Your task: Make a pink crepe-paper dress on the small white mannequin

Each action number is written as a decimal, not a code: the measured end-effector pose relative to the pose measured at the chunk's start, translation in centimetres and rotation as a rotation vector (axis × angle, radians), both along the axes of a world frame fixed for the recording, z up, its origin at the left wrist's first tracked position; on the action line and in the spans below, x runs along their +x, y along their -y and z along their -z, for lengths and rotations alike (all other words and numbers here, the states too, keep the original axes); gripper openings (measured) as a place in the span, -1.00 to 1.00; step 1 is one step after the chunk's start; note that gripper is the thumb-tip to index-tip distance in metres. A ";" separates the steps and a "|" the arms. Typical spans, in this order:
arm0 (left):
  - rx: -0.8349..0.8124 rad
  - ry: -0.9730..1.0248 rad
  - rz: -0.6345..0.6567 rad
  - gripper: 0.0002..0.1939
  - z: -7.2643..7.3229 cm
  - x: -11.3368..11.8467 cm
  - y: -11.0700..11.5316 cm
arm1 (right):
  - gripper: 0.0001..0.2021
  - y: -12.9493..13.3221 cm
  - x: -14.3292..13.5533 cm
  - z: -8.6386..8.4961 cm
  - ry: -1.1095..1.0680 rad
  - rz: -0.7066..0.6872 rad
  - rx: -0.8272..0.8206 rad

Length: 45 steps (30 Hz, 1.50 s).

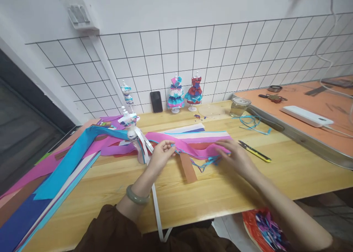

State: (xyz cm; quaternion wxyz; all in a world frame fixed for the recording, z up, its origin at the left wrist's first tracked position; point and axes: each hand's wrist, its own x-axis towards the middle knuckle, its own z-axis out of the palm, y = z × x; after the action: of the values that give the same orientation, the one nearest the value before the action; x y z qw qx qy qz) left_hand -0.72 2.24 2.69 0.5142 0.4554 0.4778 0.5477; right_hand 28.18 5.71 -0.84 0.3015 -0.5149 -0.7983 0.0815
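Observation:
A long pink fabric strip (pixel 194 148) with a thin blue edge stretches between my hands just over the table. My left hand (pixel 163 152) pinches it near its left part, thumb and forefinger pressed together. At its right end, the fingers of my right hand (pixel 234 155) close on it, slightly blurred. Thin blue strips (pixel 203 166) dangle in a tangle below the pink one. A brown strip (pixel 189 168) lies beneath it. Left of my left hand stands a small dress-form mannequin (pixel 129 121), with white ribbon (pixel 156 208) trailing down over the table edge.
Layered colored strips (pixel 66 163) cover the table's left side. Two dressed mini mannequins (pixel 175 97) and a phone (pixel 156 102) stand by the wall. A yellow-black cutter (pixel 256 152), blue cord (pixel 249 122) and lidded jar (pixel 239 107) lie right. A red bag (pixel 249 226) sits below.

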 end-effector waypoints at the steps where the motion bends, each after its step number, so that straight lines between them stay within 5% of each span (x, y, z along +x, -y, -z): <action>1: 0.007 0.000 0.014 -0.72 -0.2 0.0 0.1 | -0.71 0.2 -2.0 -0.4 -0.045 -0.138 -0.017; 5: 0.018 0.001 0.076 -0.71 -0.9 0.1 0.4 | -0.64 0.0 -8.7 -1.6 -0.163 -0.395 -0.181; 9: 0.044 0.000 0.144 -0.71 -0.9 -0.1 0.6 | -0.70 -1.2 -11.1 -2.5 -0.159 -0.500 -0.288; 15: 0.051 -0.034 0.186 -0.64 -0.1 -0.1 0.3 | -0.71 -0.8 -9.2 -5.2 -0.155 -0.538 -0.396; 21: 0.017 -0.060 0.273 -0.49 1.3 0.6 -0.2 | -0.67 1.5 -6.1 -7.7 -0.433 -0.465 -0.621; 26: 0.045 -0.145 0.311 -0.61 2.4 0.7 -0.4 | -0.71 3.3 -3.6 -8.9 -0.554 -0.478 -0.738; 38: 0.137 -0.251 0.231 -0.58 4.3 0.5 -2.1 | -0.69 5.8 -1.1 -8.2 -0.272 -0.470 -0.893; 45: 0.171 -0.344 0.211 -0.59 4.3 0.7 -1.9 | -0.72 6.4 -0.3 -7.6 -0.441 -0.484 -0.986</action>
State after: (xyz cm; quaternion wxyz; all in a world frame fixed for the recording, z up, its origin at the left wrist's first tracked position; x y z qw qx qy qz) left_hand -0.06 4.19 -1.62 0.4391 0.6315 0.4601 0.4436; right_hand 27.86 -0.67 6.73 0.1584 -0.3686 -0.6793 0.6145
